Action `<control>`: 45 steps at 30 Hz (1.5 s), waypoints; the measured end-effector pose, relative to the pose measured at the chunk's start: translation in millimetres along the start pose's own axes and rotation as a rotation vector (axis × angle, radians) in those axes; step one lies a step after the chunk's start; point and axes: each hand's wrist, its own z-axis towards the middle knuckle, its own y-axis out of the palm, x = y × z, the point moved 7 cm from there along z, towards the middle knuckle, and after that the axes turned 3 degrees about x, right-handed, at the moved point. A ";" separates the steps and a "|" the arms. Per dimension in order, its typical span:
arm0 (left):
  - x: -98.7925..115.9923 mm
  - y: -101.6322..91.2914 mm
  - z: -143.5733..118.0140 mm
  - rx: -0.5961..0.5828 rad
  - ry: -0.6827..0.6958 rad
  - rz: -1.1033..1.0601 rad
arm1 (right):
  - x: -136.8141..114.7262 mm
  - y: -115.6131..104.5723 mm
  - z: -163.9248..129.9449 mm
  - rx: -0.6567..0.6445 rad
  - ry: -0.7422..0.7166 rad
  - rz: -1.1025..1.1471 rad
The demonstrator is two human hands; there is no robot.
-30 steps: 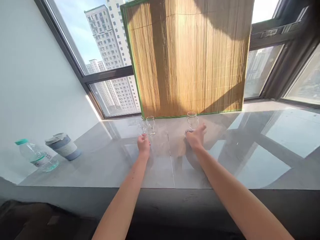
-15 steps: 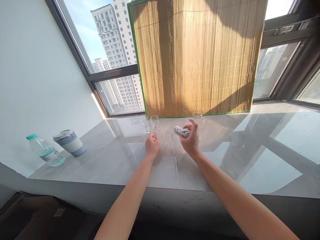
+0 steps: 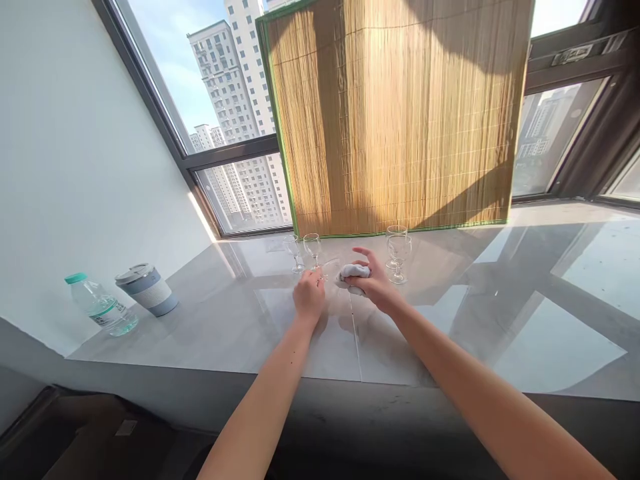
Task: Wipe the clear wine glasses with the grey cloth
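Note:
My left hand (image 3: 309,293) is closed on a clear stemmed glass (image 3: 331,265), whose faint bowl points right; its stem is hidden by the fingers. In my right hand (image 3: 379,285) is a bunched white cloth (image 3: 354,272), pressed at or very near that bowl, with one finger raised. Just beyond my left hand, two stemmed glasses, one (image 3: 293,251) at left and another (image 3: 313,245), stand upright. Two more, a rear glass (image 3: 397,231) and a front glass (image 3: 399,251), stand right of my right hand, overlapping in view.
A water bottle (image 3: 103,305) with a green cap and a blue-grey lidded cup (image 3: 147,290) stand at the left of the grey stone ledge (image 3: 210,333). A bamboo blind (image 3: 400,120) covers the window behind. The ledge's front edge is near my forearms.
My right hand with the cloth has moved left, to the glass in my left hand. That glass now tips rightward. The view has shifted slightly.

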 end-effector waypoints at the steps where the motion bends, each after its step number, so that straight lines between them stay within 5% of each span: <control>1: 1.0 1.2 -0.5 -0.017 0.007 0.028 | -0.7 -0.6 0.6 0.013 -0.016 -0.001; 11: 5.1 2.7 -1.8 -0.037 0.044 0.004 | 3.8 -33.6 7.3 0.374 -0.176 -0.326; 18: 0.6 0.5 -0.1 0.007 -0.004 -0.066 | 21.8 -28.7 8.9 0.217 0.112 -0.344; 24: -2.6 -2.9 -0.4 0.027 -0.032 0.015 | 16.0 -22.2 9.1 0.129 0.091 -0.143; 28: 4.5 -3.0 -1.3 -0.002 0.033 0.053 | 21.7 -15.8 10.1 0.071 0.087 -0.208; 35: 11.5 1.6 -3.0 -0.052 0.087 -0.045 | 21.1 -19.4 8.4 0.125 0.134 -0.124; 39: 0.6 5.0 -0.8 -0.012 -0.030 -0.201 | 12.9 -27.0 9.4 0.211 0.060 -0.020; 45: -10.5 7.1 3.2 0.031 -0.160 -0.390 | 12.9 -40.0 11.0 0.371 -0.060 -0.153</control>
